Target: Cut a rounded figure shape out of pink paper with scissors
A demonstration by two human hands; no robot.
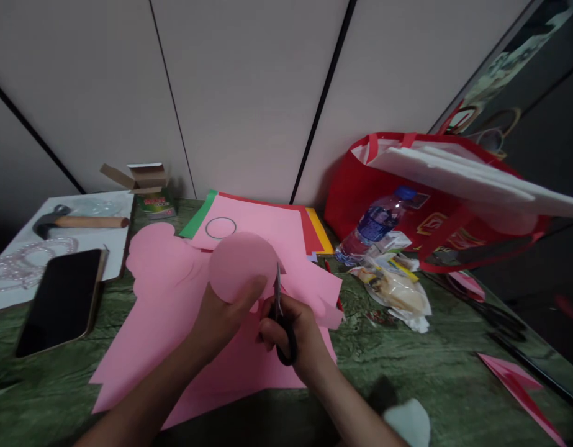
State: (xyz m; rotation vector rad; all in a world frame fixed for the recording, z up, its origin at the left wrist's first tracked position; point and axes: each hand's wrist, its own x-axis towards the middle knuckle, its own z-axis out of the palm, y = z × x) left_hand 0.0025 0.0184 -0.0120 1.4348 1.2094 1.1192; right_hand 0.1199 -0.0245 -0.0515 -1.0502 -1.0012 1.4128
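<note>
My left hand point(233, 310) is closed on a round pink paper disc point(242, 264), its thumb lying over the lower right of the disc. In my right hand point(293, 332) is a pair of scissors point(286, 341) with black handles, fingers through the loops. The blades point up along the disc's right edge; whether they are parted is hard to tell. Beneath both hands lie several pink paper sheets point(151, 335), some with curved cut outlines. Behind the disc, a thin dark ring point(221, 218) rests on another pink sheet point(267, 217).
Left are a hammer point(88, 221), a black phone point(60, 304), clear beaded strands point(30, 264) and an opened small box point(153, 195). Right stand a water bottle point(372, 226) and a red bag point(346, 192), near a plastic-wrapped packet point(398, 288). A pale wall point(239, 93) closes off the back.
</note>
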